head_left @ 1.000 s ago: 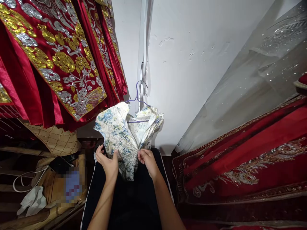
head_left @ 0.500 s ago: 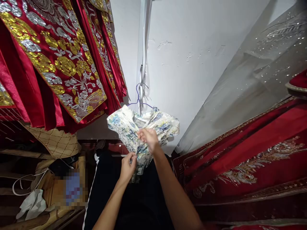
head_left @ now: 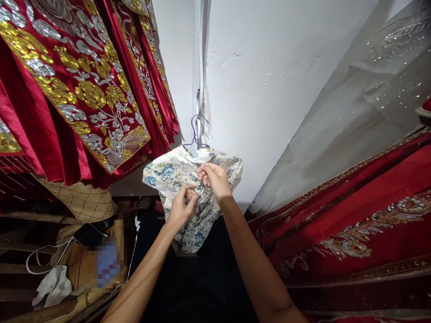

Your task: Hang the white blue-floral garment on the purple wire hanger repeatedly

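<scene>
A short-sleeved floral shirt [head_left: 171, 172], cream with blue and green flowers, hangs from a thin purple hanger [head_left: 194, 130]. My right hand [head_left: 215, 179] is closed at the shirt's front just below the collar, its thumb and fingers pinching the cloth. Lower and to the left, my left hand [head_left: 183, 204] is in front of the shirt's middle. Its fingers are loosely curled, apart from the thumb, slightly blurred, and nothing shows between them. The shirt's lower part hangs down over dark trousers [head_left: 202, 287].
Red garments with gold and silver sequins [head_left: 90, 94] hang at the left. A bamboo seat [head_left: 74, 264] bears a white cloth [head_left: 54, 285] and a cable. On the right are a sheer white sparkling fabric [head_left: 336, 112] and a red embroidered garment [head_left: 387, 188]. A white wall [head_left: 256, 112] stands behind.
My left hand has come off the lower front edge and moved up. My right hand has shifted slightly up and right. The shirt's front, parted and pulled before, now lies flatter.
</scene>
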Available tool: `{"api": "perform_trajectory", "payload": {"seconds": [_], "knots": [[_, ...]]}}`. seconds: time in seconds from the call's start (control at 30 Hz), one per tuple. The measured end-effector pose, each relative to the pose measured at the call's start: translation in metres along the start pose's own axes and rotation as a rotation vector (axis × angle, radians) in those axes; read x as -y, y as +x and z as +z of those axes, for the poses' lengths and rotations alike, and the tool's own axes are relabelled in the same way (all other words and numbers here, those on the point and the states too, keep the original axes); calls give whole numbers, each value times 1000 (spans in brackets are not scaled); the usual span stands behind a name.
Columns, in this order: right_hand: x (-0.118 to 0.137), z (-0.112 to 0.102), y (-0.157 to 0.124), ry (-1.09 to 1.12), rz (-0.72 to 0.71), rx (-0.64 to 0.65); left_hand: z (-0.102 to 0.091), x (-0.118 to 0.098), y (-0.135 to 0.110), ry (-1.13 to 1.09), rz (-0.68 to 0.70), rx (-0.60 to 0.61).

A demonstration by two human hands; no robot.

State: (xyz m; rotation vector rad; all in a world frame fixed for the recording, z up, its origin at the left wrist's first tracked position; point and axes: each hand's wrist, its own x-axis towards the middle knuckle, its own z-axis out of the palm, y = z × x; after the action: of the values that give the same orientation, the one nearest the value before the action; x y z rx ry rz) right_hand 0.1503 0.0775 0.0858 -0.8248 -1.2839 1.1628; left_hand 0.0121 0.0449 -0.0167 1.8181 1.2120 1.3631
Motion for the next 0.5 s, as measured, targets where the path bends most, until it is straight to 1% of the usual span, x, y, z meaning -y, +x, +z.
{"api": "perform_trajectory", "payload": {"seconds": [0.03, 0.07, 0.13, 0.17, 0.23, 0.3, 0.37, 0.43, 0.5], "knots": [[3, -1, -2, -30, -11, 1, -8, -17, 12, -31, 100, -81], [6, -1, -3, -57, -25, 7, -16, -34, 24, -23, 177, -129], [11, 0, -5, -105, -63, 28, -28, -62, 45, 78, 296, -128], [12, 0, -5, -124, -84, 35, -32, -72, 53, 143, 338, -119], [6, 0, -4, -159, -111, 24, -36, -86, 62, 253, 388, -111], [-11, -2, -3, -208, -99, -22, -38, -93, 62, 296, 399, -160], [-35, -5, -7, -237, -43, -52, -45, -94, 58, 269, 384, -292], [-59, -7, -18, -229, 23, -53, -61, -87, 54, 174, 336, -508], [-78, -5, -36, -205, 68, -39, -84, -70, 51, -40, 252, -738]]}}
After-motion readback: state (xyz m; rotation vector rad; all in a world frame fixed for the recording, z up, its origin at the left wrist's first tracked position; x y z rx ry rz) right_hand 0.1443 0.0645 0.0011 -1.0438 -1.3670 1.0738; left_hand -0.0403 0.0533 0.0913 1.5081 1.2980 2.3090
